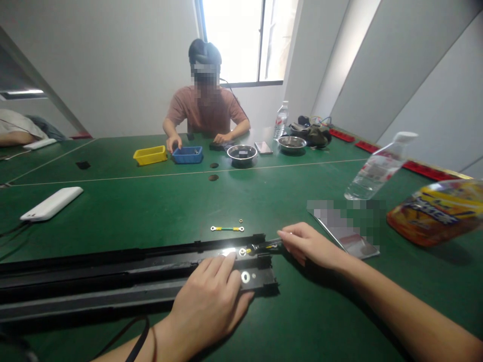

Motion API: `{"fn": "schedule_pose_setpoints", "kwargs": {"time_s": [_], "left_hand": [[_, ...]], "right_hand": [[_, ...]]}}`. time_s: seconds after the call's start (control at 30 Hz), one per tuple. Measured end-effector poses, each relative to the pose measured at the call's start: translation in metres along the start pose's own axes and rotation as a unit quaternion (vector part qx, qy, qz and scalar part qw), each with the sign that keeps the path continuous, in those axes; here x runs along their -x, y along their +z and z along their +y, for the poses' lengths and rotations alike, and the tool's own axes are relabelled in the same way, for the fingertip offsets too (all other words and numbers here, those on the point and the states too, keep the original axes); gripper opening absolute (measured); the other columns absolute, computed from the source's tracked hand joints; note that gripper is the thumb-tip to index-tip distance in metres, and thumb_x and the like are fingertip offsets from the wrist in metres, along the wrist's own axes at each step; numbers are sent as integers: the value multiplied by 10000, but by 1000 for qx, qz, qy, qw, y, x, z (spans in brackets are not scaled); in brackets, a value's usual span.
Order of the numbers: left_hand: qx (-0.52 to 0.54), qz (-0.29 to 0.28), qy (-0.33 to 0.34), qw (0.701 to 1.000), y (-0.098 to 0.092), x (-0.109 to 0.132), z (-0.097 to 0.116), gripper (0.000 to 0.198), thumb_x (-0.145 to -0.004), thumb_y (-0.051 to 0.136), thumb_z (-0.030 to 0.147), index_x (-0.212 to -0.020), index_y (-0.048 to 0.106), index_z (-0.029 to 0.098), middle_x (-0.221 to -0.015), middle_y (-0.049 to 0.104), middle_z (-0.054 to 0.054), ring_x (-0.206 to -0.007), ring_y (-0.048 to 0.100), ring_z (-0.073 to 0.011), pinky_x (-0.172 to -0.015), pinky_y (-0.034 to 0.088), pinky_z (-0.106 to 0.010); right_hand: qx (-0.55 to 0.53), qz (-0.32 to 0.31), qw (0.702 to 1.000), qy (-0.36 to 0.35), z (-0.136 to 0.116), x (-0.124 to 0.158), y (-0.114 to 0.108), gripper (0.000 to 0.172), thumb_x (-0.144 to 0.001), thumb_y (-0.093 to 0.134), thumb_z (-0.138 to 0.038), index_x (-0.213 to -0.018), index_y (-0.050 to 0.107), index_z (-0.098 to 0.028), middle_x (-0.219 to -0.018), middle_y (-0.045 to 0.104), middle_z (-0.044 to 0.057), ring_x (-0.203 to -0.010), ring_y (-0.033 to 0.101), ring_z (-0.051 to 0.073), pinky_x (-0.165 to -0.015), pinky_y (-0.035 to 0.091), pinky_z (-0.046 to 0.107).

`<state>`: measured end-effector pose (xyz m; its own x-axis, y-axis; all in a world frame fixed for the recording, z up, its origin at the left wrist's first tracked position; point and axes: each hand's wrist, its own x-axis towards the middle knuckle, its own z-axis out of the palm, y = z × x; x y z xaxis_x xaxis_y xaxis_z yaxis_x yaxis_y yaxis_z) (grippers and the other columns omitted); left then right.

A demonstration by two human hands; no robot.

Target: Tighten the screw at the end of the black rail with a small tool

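Two long black rails (124, 289) lie side by side, running from the left edge to the middle of the table. My left hand (211, 289) is closed over their right end, fingers on top and thumb at the near side. By its fingertips a ring terminal (242, 252) of a short wire sits on the far rail. My right hand (302, 244) pinches a thin dark metal tool that looks like tweezers (269, 243), its tip over that wire. Beyond the rails lie a green-and-yellow ground wire (227, 229) with ring ends and a small brass-coloured nut or washer (241, 221).
At right are a phone (350, 234), a water bottle (377, 168) and a snack bag (437, 211). A white power bank (53, 203) lies left. Across the table a person (207, 108) sits behind yellow (150, 156) and blue trays (187, 155) and metal bowls (242, 155).
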<state>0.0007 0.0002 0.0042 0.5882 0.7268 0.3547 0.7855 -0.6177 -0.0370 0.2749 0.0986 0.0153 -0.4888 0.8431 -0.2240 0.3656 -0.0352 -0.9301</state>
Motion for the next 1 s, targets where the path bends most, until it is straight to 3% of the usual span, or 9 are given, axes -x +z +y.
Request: {"fn": "schedule_pose_setpoints", "kwargs": {"time_s": [0.13, 0.47, 0.77, 1.0], "left_hand": [[0, -3, -3, 1000, 0, 1, -1, 283, -973, 561, 425, -977, 668, 163, -1234, 675, -175, -1059, 651, -347, -864, 561, -500], [-11, 1, 4, 1000, -1, -1, -1, 296, -971, 565, 427, -975, 682, 156, -1256, 677, -176, -1073, 659, -345, -878, 563, -491], [-8, -1, 4, 1000, -2, 0, -1, 291, -972, 563, 423, -972, 679, 157, -1259, 677, -178, -1071, 659, -347, -864, 561, -492], [-8, -3, 3, 1000, -1, -1, -2, 290, -971, 564, 421, -983, 682, 157, -1278, 670, -173, -1078, 657, -339, -897, 553, -489]], "right_hand": [[1, 55, 998, -41, 2, -4, 2, 520, -993, 500, -595, -673, 541, -187, -458, 464, -53, -426, 456, 109, -470, 322, 235], [-55, 19, 996, -71, 6, -18, 9, 546, -981, 523, -624, -632, 482, -207, -476, 452, -60, -434, 448, 106, -484, 363, 245], [33, 18, 998, -48, -2, -18, 13, 530, -992, 483, -617, -680, 525, -191, -493, 486, -47, -459, 461, 109, -495, 350, 229], [57, -19, 998, -24, -5, -15, 7, 512, -994, 475, -578, -666, 534, -189, -485, 481, -46, -422, 459, 104, -456, 345, 219]]}}
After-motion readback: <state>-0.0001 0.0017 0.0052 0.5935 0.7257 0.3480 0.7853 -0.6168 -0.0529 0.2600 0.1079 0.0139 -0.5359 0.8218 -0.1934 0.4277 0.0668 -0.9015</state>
